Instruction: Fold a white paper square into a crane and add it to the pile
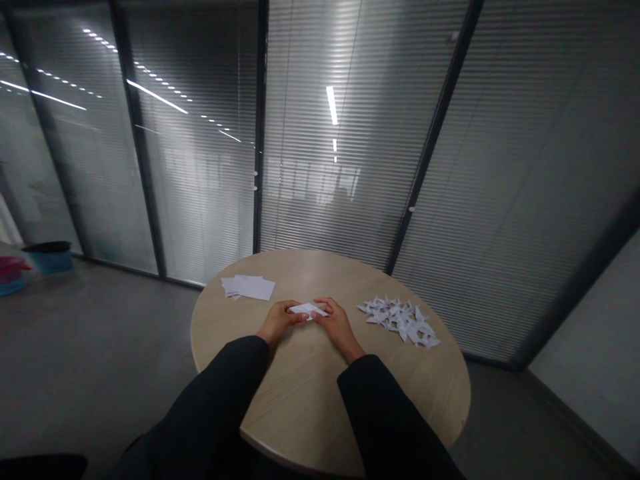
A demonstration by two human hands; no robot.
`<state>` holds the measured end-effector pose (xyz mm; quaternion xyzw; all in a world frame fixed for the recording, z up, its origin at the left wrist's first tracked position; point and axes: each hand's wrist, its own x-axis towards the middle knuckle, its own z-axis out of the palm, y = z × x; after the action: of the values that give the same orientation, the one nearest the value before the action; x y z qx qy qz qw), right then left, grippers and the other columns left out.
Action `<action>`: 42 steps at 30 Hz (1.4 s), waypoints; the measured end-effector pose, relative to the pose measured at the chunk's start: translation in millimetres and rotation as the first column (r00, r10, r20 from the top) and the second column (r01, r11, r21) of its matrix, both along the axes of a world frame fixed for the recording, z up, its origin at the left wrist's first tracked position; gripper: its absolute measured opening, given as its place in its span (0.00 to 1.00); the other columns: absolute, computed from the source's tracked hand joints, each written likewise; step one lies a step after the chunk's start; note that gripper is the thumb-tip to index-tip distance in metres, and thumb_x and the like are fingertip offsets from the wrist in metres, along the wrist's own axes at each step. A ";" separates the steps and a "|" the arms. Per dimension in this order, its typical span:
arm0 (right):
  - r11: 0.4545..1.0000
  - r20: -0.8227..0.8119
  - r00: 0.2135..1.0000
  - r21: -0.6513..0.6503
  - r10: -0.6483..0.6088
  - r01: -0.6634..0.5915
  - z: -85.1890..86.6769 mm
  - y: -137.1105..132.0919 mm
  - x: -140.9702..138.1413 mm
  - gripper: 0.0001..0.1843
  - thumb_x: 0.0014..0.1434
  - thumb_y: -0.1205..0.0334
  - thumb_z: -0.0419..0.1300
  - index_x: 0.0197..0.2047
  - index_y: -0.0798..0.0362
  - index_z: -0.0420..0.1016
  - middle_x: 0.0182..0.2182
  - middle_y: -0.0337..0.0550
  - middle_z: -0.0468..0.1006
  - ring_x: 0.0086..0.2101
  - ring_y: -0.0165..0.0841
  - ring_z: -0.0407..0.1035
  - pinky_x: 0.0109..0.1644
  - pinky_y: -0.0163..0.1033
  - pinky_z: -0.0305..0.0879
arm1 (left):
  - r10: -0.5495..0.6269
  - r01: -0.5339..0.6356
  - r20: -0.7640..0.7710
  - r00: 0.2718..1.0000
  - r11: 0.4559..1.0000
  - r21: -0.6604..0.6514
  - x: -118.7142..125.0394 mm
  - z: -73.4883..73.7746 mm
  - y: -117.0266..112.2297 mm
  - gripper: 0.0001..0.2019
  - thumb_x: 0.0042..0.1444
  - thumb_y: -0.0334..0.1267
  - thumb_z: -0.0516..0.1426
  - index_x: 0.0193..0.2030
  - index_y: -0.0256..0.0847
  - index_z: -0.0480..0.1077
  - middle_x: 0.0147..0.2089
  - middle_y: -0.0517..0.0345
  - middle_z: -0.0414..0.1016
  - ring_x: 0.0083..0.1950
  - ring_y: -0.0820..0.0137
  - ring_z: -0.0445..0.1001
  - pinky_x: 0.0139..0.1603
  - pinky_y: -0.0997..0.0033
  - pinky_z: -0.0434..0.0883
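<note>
A small piece of folded white paper (309, 309) is held between both hands over the middle of the round table. My left hand (281, 321) pinches its left end, thumb on the near side. On the other end, my right hand (336, 323) grips with its thumb close to the left one. The paper's exact folds are too small to make out. To the right lies a pile of folded white paper pieces (400, 321) with pointed tips. Flat white paper sheets (255, 287) rest in a loose stack at the far left of the table.
The round wooden table (305, 400) stands close to a glass partition with blinds (330, 220). On the grey floor at the far left are a blue bin with a black liner (53, 259) and a pink and blue item (11, 277).
</note>
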<state>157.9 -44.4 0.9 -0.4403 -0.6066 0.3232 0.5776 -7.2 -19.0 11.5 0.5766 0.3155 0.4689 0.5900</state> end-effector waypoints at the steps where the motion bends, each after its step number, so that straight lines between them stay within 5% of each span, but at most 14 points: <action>1: 1.000 -0.013 1.000 -0.003 0.007 -0.007 0.6 -0.2 -0.3 0.21 0.44 0.59 0.65 0.43 0.52 0.69 0.27 0.38 0.77 0.28 0.34 0.70 0.32 0.36 0.63 | 0.007 -0.007 0.009 1.000 1.000 -0.010 0.1 -0.4 0.5 0.23 0.27 0.43 0.70 0.31 0.31 0.74 0.26 0.54 0.76 0.25 0.71 0.71 0.30 0.71 0.69; 14: 1.000 -0.041 0.999 0.003 -0.011 0.011 6.8 -3.1 -2.7 0.23 0.43 0.59 0.65 0.45 0.52 0.68 0.26 0.37 0.75 0.27 0.33 0.70 0.31 0.36 0.62 | 0.028 -0.021 0.106 0.994 0.998 -0.062 3.7 -8.2 10.1 0.22 0.33 0.38 0.70 0.36 0.31 0.72 0.24 0.56 0.75 0.25 0.72 0.73 0.30 0.74 0.72; 25: 1.000 -0.063 0.998 -0.003 -0.009 0.009 11.0 -6.2 -3.4 0.22 0.44 0.60 0.64 0.44 0.52 0.68 0.28 0.39 0.77 0.30 0.35 0.71 0.33 0.37 0.63 | -0.006 0.001 0.114 0.993 0.999 0.038 0.2 0.0 -0.9 0.35 0.38 0.47 0.67 0.52 0.31 0.64 0.20 0.64 0.70 0.27 0.70 0.75 0.35 0.70 0.73; 30: 0.999 -0.069 0.997 -0.014 -0.036 0.035 8.0 -4.2 -1.5 0.21 0.44 0.58 0.64 0.43 0.52 0.69 0.29 0.39 0.77 0.31 0.35 0.71 0.34 0.37 0.63 | -0.022 0.019 0.089 0.996 0.999 0.029 0.5 1.5 -3.9 0.41 0.37 0.46 0.67 0.58 0.35 0.58 0.26 0.62 0.73 0.30 0.70 0.75 0.38 0.67 0.73; 42: 1.000 -0.054 0.998 0.009 0.013 -0.012 10.1 -6.5 -6.0 0.21 0.44 0.58 0.65 0.43 0.52 0.68 0.26 0.37 0.75 0.29 0.33 0.70 0.32 0.35 0.62 | 0.042 -0.042 -0.001 0.999 0.989 0.140 -0.4 3.2 -2.9 0.34 0.38 0.42 0.67 0.52 0.34 0.62 0.29 0.58 0.74 0.28 0.71 0.73 0.33 0.71 0.71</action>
<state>151.9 -50.9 11.1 -0.4252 -0.5951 0.3358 0.5936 -7.6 -21.9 14.7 0.6108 0.2950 0.5011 0.5374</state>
